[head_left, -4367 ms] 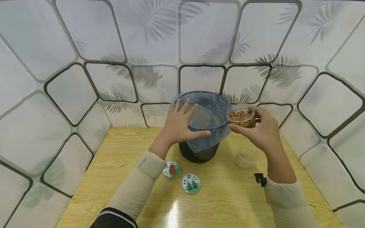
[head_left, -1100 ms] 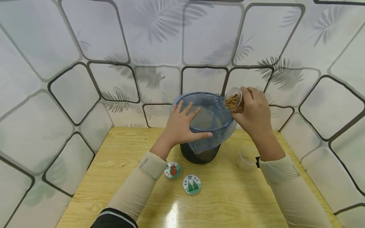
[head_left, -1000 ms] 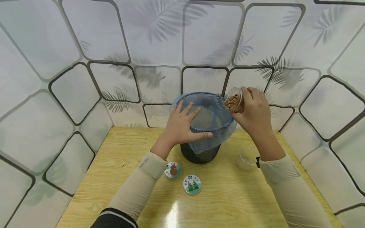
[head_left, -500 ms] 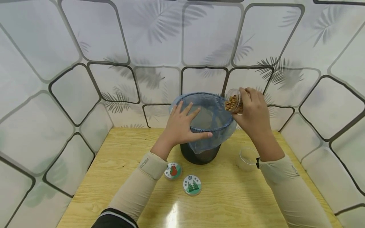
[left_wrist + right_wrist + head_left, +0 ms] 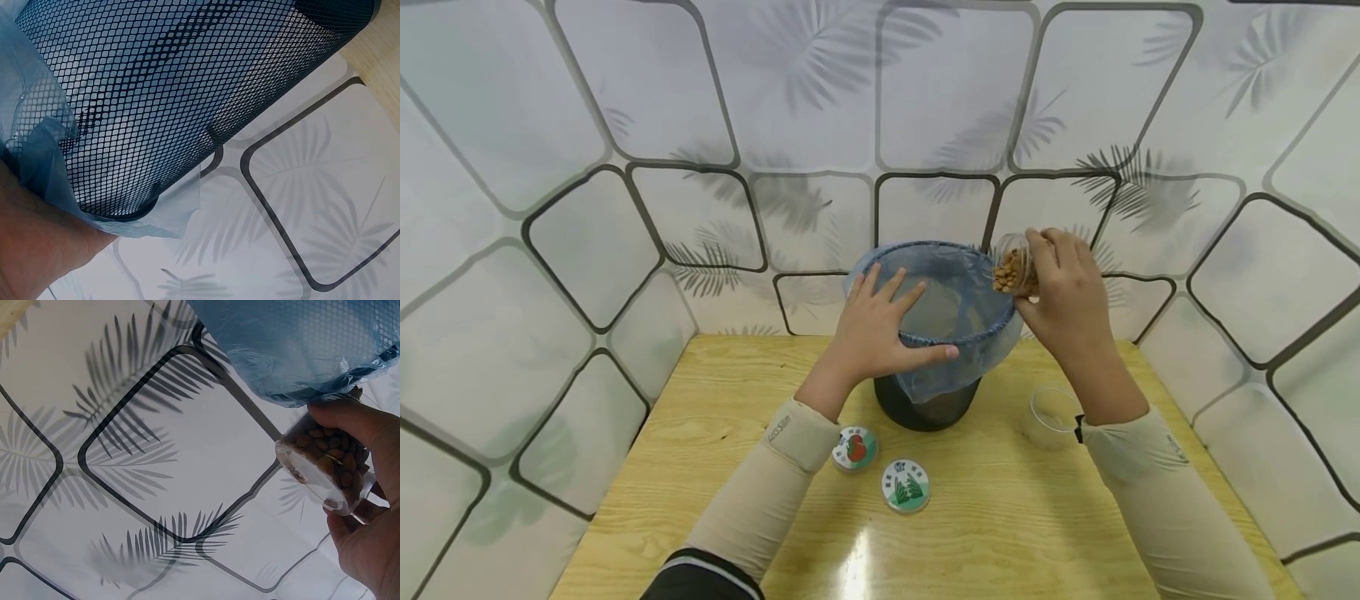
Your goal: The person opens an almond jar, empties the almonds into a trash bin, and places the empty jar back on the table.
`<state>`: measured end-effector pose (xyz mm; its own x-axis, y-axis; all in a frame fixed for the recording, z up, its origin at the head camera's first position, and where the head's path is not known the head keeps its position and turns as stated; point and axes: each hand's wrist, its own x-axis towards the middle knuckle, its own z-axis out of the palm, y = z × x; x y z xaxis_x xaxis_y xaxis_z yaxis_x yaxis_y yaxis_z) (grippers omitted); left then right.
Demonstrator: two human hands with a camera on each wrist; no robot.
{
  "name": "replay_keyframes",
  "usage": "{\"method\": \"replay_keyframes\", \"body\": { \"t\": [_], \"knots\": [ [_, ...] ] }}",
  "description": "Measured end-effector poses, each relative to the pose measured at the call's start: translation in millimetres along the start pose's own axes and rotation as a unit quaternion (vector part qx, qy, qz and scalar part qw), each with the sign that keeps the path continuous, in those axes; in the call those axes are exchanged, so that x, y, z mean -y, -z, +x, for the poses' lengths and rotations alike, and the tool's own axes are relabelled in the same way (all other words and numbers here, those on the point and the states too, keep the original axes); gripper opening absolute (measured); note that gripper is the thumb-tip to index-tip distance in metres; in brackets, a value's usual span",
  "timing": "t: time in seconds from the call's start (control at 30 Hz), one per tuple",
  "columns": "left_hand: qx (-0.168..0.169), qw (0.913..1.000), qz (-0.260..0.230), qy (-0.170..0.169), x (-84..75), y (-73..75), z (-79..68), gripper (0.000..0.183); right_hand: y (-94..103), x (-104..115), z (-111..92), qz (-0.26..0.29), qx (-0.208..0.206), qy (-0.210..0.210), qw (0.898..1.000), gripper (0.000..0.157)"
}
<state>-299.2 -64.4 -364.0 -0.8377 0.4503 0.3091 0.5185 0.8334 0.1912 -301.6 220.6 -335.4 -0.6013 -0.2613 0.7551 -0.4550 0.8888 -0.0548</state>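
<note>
A black mesh trash bin [image 5: 925,412], lined with a blue plastic bag [image 5: 977,362], stands on the table. My left hand [image 5: 871,333] lies over its near left rim with fingers spread and straight. In the left wrist view, that hand [image 5: 44,244] is against the bag at the rim. My right hand [image 5: 1067,296] grips a clear plastic jar [image 5: 1017,265] at the bin's right rim. The jar is tipped sideways, its mouth facing the bin. Brown almonds [image 5: 331,450] show inside it in the right wrist view, with thumb and fingers around the jar.
On the wooden table [image 5: 722,417] lie a round lid with a tomato picture [image 5: 855,448] and another with a green plant picture [image 5: 905,486]. A clear plastic jar [image 5: 1047,417] stands right of the bin, near the right wrist. Patterned wall covering [image 5: 820,217] surrounds the table.
Since the oldest frame, the right hand has tipped the jar from nearly upright to sideways toward the bin; over the last second it has tilted slightly further. The left hand stays in place.
</note>
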Motion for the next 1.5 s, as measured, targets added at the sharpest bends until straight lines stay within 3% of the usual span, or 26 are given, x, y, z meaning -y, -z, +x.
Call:
{"method": "replay_keyframes", "body": {
  "t": [1.5],
  "knots": [
    [-0.006,1.0,-0.007,-0.001,2.0,-2.1,-0.3,0.104,-0.5,6.6,-1.5,-0.017,-0.003,0.025,1.0,0.08]
  ]
}}
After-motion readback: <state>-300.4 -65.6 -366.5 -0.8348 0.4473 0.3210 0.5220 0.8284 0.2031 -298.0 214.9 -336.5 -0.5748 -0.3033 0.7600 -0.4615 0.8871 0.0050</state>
